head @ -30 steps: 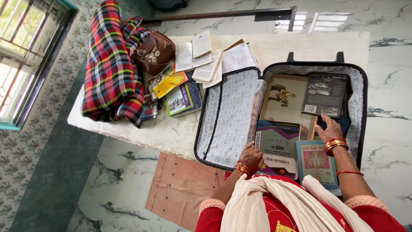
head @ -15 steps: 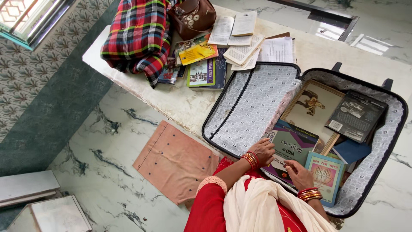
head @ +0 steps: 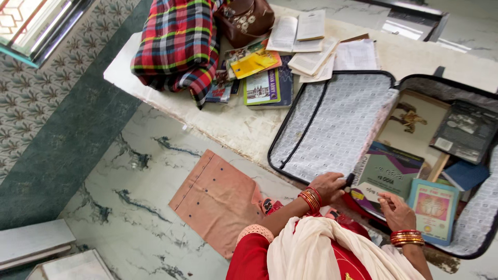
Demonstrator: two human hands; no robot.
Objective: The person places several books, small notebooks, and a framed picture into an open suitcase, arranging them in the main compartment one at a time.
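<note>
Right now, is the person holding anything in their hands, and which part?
The left hand grips a small dark object by one end; what it is cannot be told. The right hand holds nothing, hovering over the books in the suitcase.

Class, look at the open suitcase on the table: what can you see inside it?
Inside the suitcase lie books: a tan picture book, a dark book, a purple-green book, a blue book and a teal one. Anything beneath them is hidden.

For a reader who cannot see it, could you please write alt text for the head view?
Seen from above, a person's left hand holds a small dark object at the edge of an open suitcase packed with books, while the right hand hovers open over a purple book. A plaid blanket, brown bag and loose books lie on the table.
</note>
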